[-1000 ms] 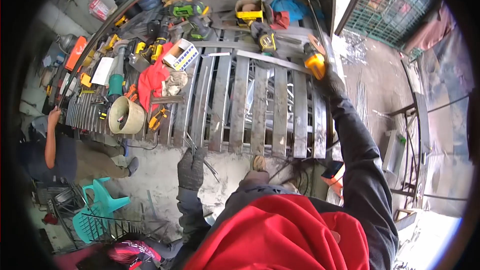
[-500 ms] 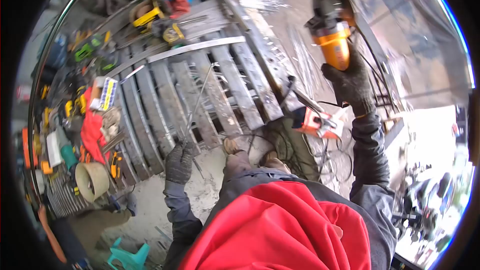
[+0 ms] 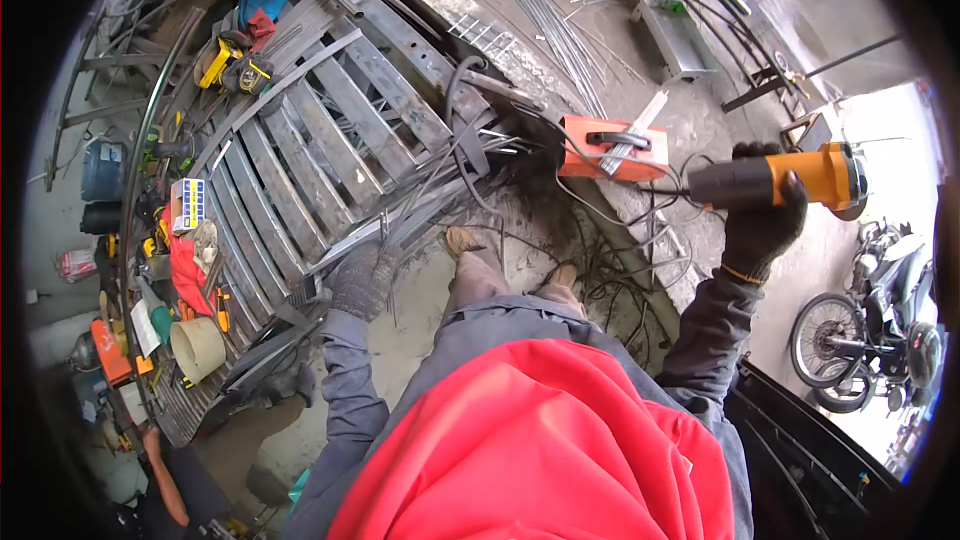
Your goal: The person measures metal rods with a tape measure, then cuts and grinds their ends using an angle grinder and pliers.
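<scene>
My right hand [image 3: 765,230], in a dark glove, is wrapped around an orange and black angle grinder [image 3: 795,178]. The grinder lies nearly level at the right, its head pointing away from my body and its dark rear end toward the orange machine. My left hand [image 3: 362,282], also gloved, is closed around a thin metal rod [image 3: 384,230] by the near edge of the slatted metal bench [image 3: 340,105]. Most of its fingers are hidden from above.
An orange machine with a black handle [image 3: 612,148] sits beyond my feet, cables coiled beside it. Metal rods [image 3: 560,35] lie on the floor. Tools and a beige bucket [image 3: 198,348] crowd the left. A motorcycle [image 3: 870,325] stands at right; another person's arm [image 3: 163,475] shows lower left.
My right hand has brought the grinder down and nearer, turning it from upright to nearly level. The view has swung, showing the motorcycle more clearly. My left hand still grips the rod.
</scene>
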`<state>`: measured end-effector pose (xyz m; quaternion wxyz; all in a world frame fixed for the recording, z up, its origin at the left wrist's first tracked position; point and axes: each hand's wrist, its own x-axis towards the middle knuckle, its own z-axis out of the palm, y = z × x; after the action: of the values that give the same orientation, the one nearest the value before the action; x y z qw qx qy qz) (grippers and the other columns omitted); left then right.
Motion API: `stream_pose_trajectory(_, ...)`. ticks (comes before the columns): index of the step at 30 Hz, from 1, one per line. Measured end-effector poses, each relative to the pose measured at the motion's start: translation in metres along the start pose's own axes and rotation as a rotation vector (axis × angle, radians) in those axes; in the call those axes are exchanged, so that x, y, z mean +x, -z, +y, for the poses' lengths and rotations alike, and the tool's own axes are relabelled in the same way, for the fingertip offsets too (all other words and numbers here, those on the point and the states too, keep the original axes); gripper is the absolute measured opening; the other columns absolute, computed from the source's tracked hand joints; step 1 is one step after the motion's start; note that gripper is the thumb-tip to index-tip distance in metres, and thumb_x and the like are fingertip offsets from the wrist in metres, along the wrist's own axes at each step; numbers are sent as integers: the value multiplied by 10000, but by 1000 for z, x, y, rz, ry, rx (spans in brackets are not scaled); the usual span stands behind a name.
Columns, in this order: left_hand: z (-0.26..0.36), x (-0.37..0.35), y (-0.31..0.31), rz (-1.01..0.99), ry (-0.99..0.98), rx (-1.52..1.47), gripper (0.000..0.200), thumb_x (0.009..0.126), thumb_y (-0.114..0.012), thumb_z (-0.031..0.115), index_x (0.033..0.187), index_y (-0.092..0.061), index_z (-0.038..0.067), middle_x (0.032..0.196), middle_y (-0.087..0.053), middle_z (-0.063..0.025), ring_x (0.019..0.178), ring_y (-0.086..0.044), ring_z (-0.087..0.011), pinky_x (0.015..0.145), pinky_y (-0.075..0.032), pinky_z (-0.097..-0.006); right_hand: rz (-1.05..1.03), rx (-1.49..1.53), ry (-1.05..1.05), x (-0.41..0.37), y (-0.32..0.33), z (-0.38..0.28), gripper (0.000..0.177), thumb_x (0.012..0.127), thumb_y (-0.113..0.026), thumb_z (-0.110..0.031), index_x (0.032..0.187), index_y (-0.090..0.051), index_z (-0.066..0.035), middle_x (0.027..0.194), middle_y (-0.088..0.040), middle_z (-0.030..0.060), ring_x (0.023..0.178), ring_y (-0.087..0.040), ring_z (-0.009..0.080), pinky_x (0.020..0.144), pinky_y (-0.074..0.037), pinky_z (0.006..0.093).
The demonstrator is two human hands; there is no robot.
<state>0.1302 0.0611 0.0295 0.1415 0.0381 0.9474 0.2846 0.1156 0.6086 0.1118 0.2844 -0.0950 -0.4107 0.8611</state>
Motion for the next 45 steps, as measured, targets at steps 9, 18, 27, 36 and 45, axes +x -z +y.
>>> stream_pose_trajectory(9, -43, -67, -133, -273, 341, 96, 515, 945, -517, 492, 1086, -710, 36, 1113, -689, -236, 1077, -632, -403, 932, -475, -458, 57, -276, 6, -125, 129, -107, 702, 834, -702, -322, 1354, -402, 43, 910, -588, 151, 772, -615, 266, 694, -515, 386)
stream_pose_trajectory(18, -95, -36, -178, -550, 425, 283, 520, 884, -515, 507, 1026, -725, 53, 1120, -690, -242, 1083, -637, -421, 928, -461, -481, -157, -96, 417, -154, 115, -231, 707, 750, -778, -320, 1292, -421, -39, 935, -512, 33, 793, -514, 158, 724, -437, 333)
stream_pose_trajectory(27, 10, 123, -255, -921, -48, 348, 501, 958, -457, 489, 1110, -713, 86, 1152, -690, -228, 1094, -631, -424, 928, -466, -497, 248, -200, 1025, -73, 5, -276, 708, 748, -752, -279, 1305, -464, 50, 1157, -565, 163, 1137, -551, 313, 1066, -410, 457)
stream_pose_trajectory(36, 55, 218, -288, -742, -272, 285, 516, 975, -475, 515, 1177, -690, 91, 1178, -686, -214, 1110, -640, -397, 927, -481, -472, 222, -106, 974, -38, 4, -259, 685, 816, -698, -388, 1301, -444, 24, 1161, -528, 185, 1129, -524, 320, 1108, -351, 514)
stream_pose_trajectory(45, 281, 275, -236, -751, -334, 151, 508, 981, -485, 514, 1190, -684, 96, 1173, -688, -215, 1109, -646, -387, 923, -487, -453, 40, -81, 759, -61, 55, -278, 695, 754, -767, -370, 1232, -374, -54, 981, -459, 65, 920, -463, 183, 910, -374, 380)
